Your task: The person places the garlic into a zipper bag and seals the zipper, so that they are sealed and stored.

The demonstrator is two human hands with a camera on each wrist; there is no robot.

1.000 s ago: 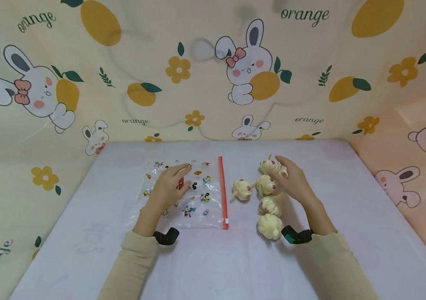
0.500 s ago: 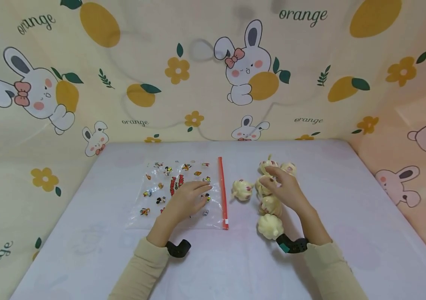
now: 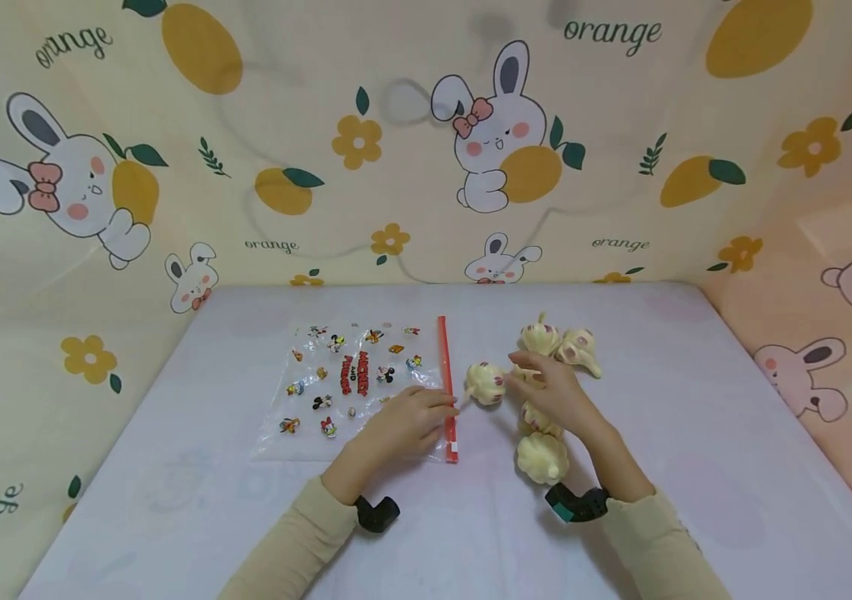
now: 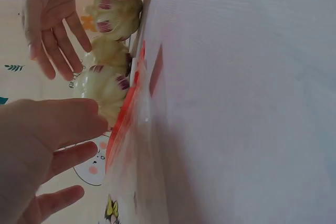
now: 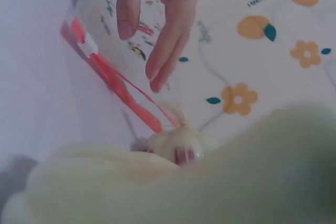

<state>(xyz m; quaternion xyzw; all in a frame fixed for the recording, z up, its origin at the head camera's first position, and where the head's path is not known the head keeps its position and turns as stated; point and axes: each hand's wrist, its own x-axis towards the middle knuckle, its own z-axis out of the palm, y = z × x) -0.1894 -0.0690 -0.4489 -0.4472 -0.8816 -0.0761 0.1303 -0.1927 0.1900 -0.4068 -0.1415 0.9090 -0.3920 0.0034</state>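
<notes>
Both forearms, in beige sleeves [image 3: 294, 537], lean inward from the near edge, each wrist bearing a small black camera mount [image 3: 377, 514]. The left grip [image 3: 402, 423] is spread, palm down, its fingers reaching rightward and, in the left wrist view, parted from one another. Beneath it lies a flat, clear plastic zip bag [image 3: 354, 367] printed with small coloured cartoon figures; the red zip strip [image 3: 444, 358] passes under the fingertips. Whether they touch it I cannot tell.

The right grip [image 3: 555, 393] is also spread: its fingers point forward and to the left, nearly straight, with the thumb held apart below them. Just left of these fingertips sits a single cream garlic bulb [image 3: 486, 383] with purple-streaked skin, between the two grips. Another bulb is partly hidden under the right grip, and contact with it cannot be made out. Beyond that grip are two more bulbs [image 3: 540, 337], side by side; nearer than it, two others [image 3: 542, 458] sit in line, all on the pale worktop [image 3: 463, 533].
</notes>
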